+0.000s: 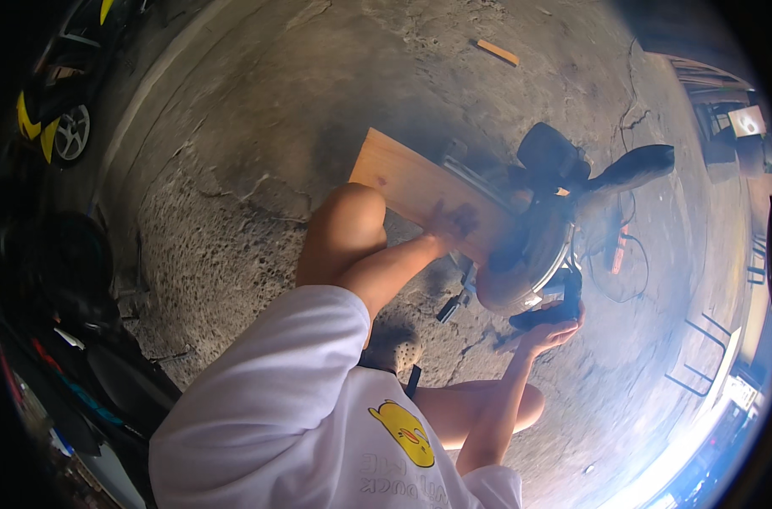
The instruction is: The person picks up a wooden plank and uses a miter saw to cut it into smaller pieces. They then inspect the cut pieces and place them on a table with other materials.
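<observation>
A flat wooden board (403, 170) slants from beside my left knee to a black and silver machine (534, 229) that looks like a mitre saw. My left hand (452, 224) lies on the board with its fingers spread, partly in dark shadow. The machine's far parts are black and jut out to the right. On its near side, my right hand (555, 332) is closed around a black L-shaped part (564, 297), palm turned up. Some of the right fingers are hidden. Haze blurs the machine, and where the board meets it is too dark to make out.
A thin wood offcut (498, 53) lies on the cracked concrete floor (259, 110) at the far side. Beyond the machine sit a red tool (618, 250) and a looped cord. A black and yellow vehicle's wheel (72, 134) is at the upper left, a metal frame (699, 356) at the right.
</observation>
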A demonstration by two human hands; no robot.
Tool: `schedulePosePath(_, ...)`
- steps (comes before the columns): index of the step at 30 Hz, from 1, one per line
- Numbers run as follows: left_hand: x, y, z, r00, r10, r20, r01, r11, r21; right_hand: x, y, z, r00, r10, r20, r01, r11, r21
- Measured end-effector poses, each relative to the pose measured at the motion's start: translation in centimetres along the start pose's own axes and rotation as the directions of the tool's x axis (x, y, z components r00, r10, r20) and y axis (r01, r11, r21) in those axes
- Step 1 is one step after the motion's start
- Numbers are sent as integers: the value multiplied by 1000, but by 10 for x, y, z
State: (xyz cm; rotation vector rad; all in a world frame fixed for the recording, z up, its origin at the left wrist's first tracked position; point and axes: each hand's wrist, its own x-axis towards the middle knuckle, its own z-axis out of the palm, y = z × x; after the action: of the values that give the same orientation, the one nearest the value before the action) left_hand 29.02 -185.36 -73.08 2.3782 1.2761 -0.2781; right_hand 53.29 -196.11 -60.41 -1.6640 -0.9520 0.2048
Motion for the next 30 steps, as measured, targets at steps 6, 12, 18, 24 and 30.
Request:
schedulePosePath(6, 5, -3, 9, 998, -1, -68, -1, 1000, -27, 1, -15, 7, 1000, 29, -11, -29, 999, -20)
schedulePosePath(12, 9, -7, 16, 994, 1, -107, 2, 1000, 29, 2, -13, 11, 999, -18, 36, 16, 999, 40)
schedulePosePath(18, 8, -3, 5, 999, -12, -36, 12, 1000, 25, 1, -4, 9, 1000, -6, 14, 5, 997, 77)
schedulePosePath(24, 8, -3, 8, 999, -24, -31, 26, 998, 58, 1, -7, 11, 1000, 4, 13, -5, 998, 70)
schedulePosePath(30, 9, -3, 5, 1000, -16, -22, 17, 998, 64, 0, -4, 10, 1000, -15, 9, 14, 999, 32)
